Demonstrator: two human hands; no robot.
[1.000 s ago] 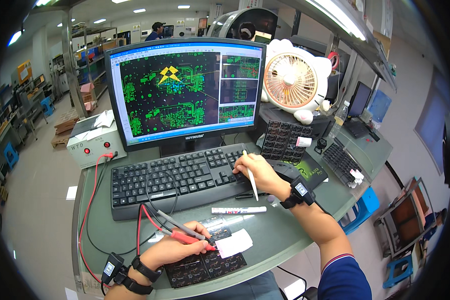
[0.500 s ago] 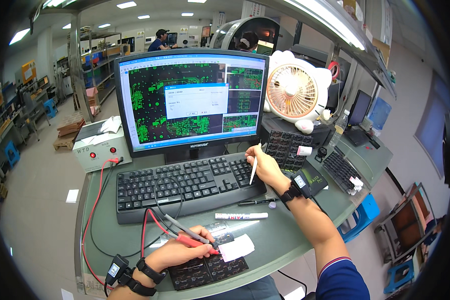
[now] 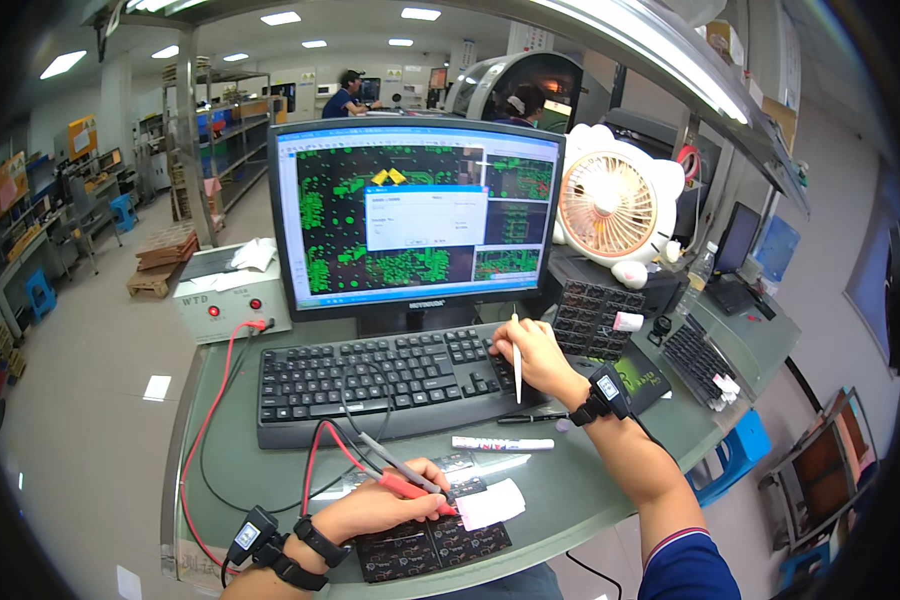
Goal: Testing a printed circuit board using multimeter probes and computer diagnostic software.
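My left hand (image 3: pixel 400 505) is closed around two test probes, a red one (image 3: pixel 406 487) and a grey one (image 3: pixel 398 462). Their tips point down at a dark printed circuit board panel (image 3: pixel 420 560) at the table's front edge. A white paper label (image 3: pixel 492 505) lies on the panel beside the tips; whether they touch the board is hidden. My right hand (image 3: pixel 538 358) rests at the number pad of a black keyboard (image 3: pixel 370 385), pinching a slim white stick (image 3: pixel 517 372) that stands nearly upright. Behind the keyboard, a monitor (image 3: pixel 410 300) displays a green circuit layout with a dialog box.
A grey-white box (image 3: pixel 215 308) with red sockets feeds the probe leads. A white marker (image 3: pixel 500 443) and a black pen (image 3: pixel 528 418) lie before the keyboard. To the right are a cat-shaped fan (image 3: pixel 610 200), a stack of boards (image 3: pixel 590 318) and a second keyboard (image 3: pixel 700 360). Two people work far behind.
The whole view has shifted, so everything sits further right in it. Yellow marks have appeared on the screen above the dialog box. Both hands keep their holds.
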